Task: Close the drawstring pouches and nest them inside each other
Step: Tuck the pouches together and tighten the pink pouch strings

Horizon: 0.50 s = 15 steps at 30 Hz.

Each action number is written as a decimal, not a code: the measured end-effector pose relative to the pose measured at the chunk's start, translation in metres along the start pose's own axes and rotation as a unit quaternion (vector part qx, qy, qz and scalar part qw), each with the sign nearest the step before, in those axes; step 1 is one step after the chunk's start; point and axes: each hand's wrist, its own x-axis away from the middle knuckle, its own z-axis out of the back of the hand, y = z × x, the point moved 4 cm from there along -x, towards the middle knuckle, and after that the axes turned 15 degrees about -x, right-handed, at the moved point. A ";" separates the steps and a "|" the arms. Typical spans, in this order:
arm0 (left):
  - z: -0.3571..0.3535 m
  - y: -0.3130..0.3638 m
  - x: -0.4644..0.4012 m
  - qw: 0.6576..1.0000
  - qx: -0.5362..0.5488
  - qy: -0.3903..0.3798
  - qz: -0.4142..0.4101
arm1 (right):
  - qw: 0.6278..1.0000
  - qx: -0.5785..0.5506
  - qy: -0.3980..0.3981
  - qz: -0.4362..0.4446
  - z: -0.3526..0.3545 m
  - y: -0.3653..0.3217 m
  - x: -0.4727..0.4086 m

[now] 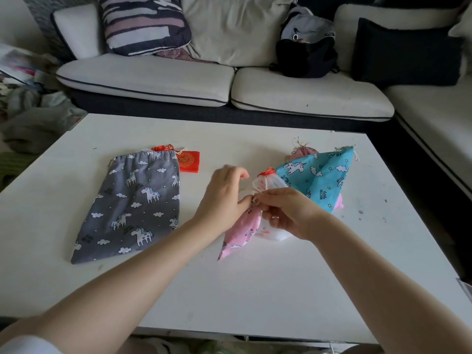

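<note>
A grey unicorn pouch (pixel 132 205) lies flat on the left of the white table (pixel 229 290). A small red pouch (pixel 189 160) lies partly under its top edge. At centre, a pink unicorn pouch (pixel 238 238) lies under my hands. My left hand (pixel 224 198) pinches its gathered mouth. My right hand (pixel 288 213) grips the same spot, together with a small sheer white pouch (pixel 268 183) that has a red drawstring top. A blue unicorn pouch (pixel 319 177) lies just right of them. Another pink pouch (pixel 304 151) peeks out behind the blue one.
A white sofa (pixel 224 83) with several cushions runs along the far side of the table and round the right. A dark bag (pixel 306 54) sits on it. Clutter lies on the floor at left (pixel 30 103).
</note>
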 end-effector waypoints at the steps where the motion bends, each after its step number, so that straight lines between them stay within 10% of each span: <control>1: 0.003 0.000 0.000 0.999 -0.003 0.040 -0.008 | 1.000 -0.016 0.000 -0.005 0.000 0.001 0.000; 7: -0.003 0.004 0.001 0.995 0.068 -0.076 0.008 | 0.997 -0.066 -0.017 -0.025 -0.001 0.001 0.000; 15: -0.005 0.010 0.001 0.989 -0.102 0.000 -0.109 | 0.996 -0.082 -0.004 -0.034 0.005 0.001 -0.001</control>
